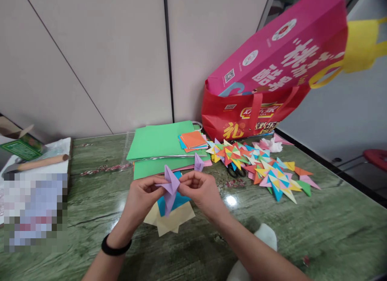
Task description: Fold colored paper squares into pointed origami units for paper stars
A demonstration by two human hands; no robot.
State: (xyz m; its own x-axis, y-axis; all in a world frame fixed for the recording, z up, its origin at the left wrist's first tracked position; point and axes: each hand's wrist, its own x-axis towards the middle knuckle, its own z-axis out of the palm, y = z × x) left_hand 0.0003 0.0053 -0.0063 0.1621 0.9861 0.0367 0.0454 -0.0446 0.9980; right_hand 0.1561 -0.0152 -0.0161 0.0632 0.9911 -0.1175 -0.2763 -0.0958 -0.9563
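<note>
Between my two hands is a purple folded paper piece (pixel 171 186) with several points, held above the green marbled table. My left hand (pixel 146 194) pinches its left side, and my right hand (pixel 197 188) pinches its right side. Another small purple folded piece (pixel 198 163) stands just behind my right hand. Beneath the held piece are a blue sheet (pixel 180 200) and cream sheets (pixel 183 217). Behind my hands lie green sheets (pixel 159 140), with a small stack of orange and blue squares (pixel 193 140) on their right part.
Colourful folded paper stars (pixel 278 178) spread over the right side, with black scissors (pixel 236 171) partly under them. A red bag (pixel 223 115) holding a pink bag (pixel 272 51) leans at the back. At left, a wooden-handled tool (pixel 42 163) rests beside a green box (pixel 26 146).
</note>
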